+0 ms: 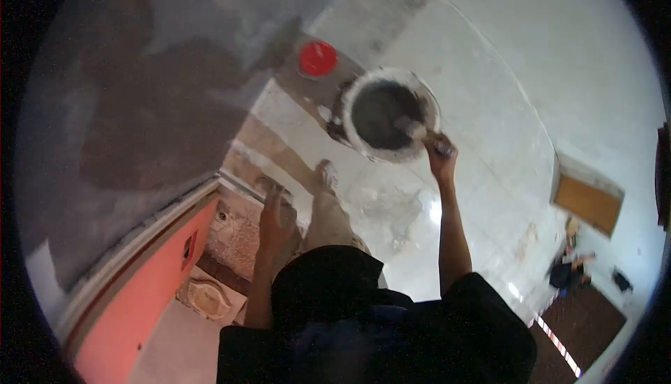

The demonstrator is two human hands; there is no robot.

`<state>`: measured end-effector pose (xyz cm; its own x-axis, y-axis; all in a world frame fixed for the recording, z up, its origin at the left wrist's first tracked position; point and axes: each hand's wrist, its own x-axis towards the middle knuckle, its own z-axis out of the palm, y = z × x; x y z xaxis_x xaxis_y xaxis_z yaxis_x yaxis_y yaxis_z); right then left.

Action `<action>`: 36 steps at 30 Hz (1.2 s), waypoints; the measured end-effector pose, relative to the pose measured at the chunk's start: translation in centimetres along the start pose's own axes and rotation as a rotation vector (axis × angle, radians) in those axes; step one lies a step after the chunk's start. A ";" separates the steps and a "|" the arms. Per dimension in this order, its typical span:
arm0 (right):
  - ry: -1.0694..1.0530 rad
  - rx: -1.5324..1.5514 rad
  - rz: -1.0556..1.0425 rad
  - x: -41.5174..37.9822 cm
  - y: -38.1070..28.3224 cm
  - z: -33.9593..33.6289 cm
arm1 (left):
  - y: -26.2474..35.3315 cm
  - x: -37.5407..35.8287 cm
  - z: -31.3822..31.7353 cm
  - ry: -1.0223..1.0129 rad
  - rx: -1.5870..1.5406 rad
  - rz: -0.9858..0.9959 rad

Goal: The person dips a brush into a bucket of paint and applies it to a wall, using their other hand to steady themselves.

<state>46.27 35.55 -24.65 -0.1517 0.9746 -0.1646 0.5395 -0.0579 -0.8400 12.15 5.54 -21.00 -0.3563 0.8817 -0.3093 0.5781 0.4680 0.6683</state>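
Note:
My right hand point(442, 155) is wrapped round the handle of a brush point(417, 131), its pale head reaching over the rim of a bucket. Dark grey slurry fills much of this round bucket point(431, 97), whose whitish rim is smeared and splashed. On the other side of my body, my left hand point(275, 211) hangs low beside my leg, fingers loosely stretched and nothing visible in them. A shoe point(326, 174) of mine stands on the floor between my left hand and the bucket.
A red round lid or tub point(318, 58) sits near the grey wall point(154, 104), which has a large dark patch. At lower left, a doorway shows a squat toilet point(208, 299). Another person point(567, 272) is at far right, below a brown box-like panel point(588, 202).

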 end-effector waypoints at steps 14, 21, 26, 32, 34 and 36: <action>0.080 0.424 -0.443 1.3 -10.6 7.3 | -3.2 -15.1 -8.3 0.673 -0.158 -0.255; 0.155 0.100 -1.403 -2.9 -39.5 13.0 | -6.9 -15.8 -26.0 1.048 0.023 -0.136; -0.013 0.239 -1.646 -10.5 -56.8 18.7 | 0.2 -21.6 -47.3 1.262 0.215 0.181; -0.200 0.403 -1.893 -18.8 -71.2 21.8 | 2.7 -28.1 -62.8 1.660 0.926 0.216; -0.229 0.425 -1.890 -21.1 -74.2 22.5 | 2.1 -29.0 -66.4 1.713 1.168 0.222; -0.275 0.480 -1.856 -22.4 -76.4 23.4 | 1.6 -29.2 -68.6 1.709 1.207 0.184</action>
<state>-10.91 13.09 31.10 -0.3099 -0.1718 0.9351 -0.6511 0.7550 -0.0771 -26.82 -23.52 35.52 -0.0066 0.3205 0.9472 0.5029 0.8198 -0.2739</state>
